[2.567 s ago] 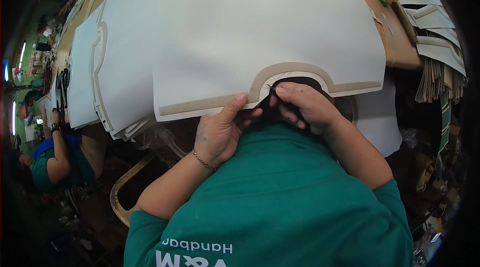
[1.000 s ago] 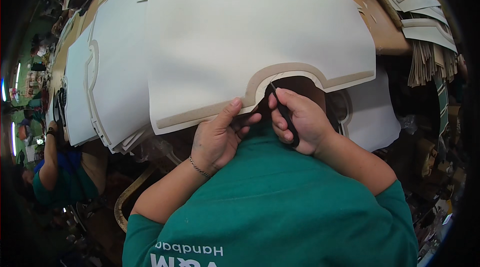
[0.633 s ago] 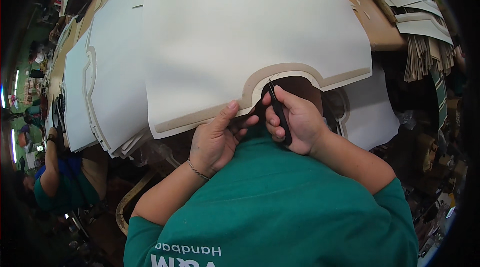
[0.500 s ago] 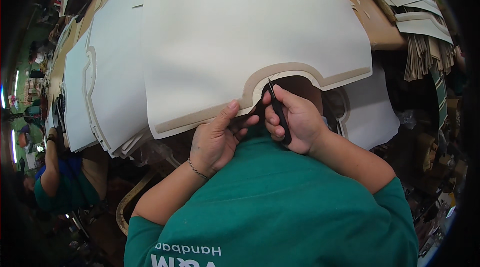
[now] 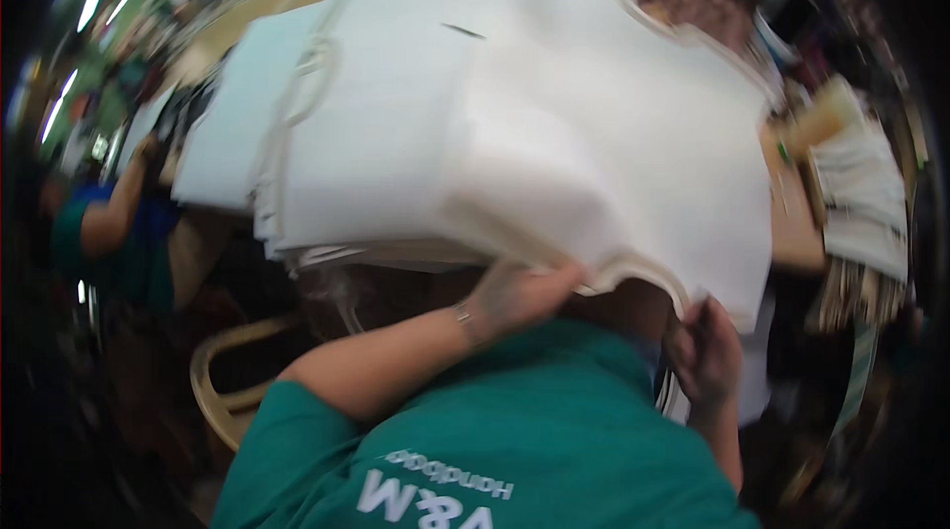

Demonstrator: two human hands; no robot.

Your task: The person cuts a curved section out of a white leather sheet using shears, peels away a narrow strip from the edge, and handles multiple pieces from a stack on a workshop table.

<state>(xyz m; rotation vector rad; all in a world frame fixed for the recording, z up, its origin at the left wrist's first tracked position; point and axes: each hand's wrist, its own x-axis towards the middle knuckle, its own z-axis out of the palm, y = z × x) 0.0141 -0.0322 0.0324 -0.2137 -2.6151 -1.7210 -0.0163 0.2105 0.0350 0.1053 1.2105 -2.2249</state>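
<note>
A large white panel [image 5: 683, 163] with a beige strip along its shaped edge lies bowed upward in front of me. My left hand [image 5: 534, 291] is closed on its near edge, left of the curved cutout. At the cutout's right side, my right hand [image 5: 708, 351] is closed against the edge. A dark, blurred shape at its fingers looks like the black-handled pointed tool [image 5: 705, 311]; its tip cannot be made out. Motion smears both hands.
More white panels [image 5: 386, 123] lie stacked at the left on the brown table [image 5: 792, 217]. At the right are stacked white pieces [image 5: 861, 183] and a container with a green rim [image 5: 821, 123]. Another person [image 5: 114, 232] works at far left. A curved chair frame [image 5: 213, 376] stands below.
My view has shifted. The panel has turned and bowed upward, with another shaped edge showing at the far side. My hands have moved farther apart, the right one to the cutout's right side.
</note>
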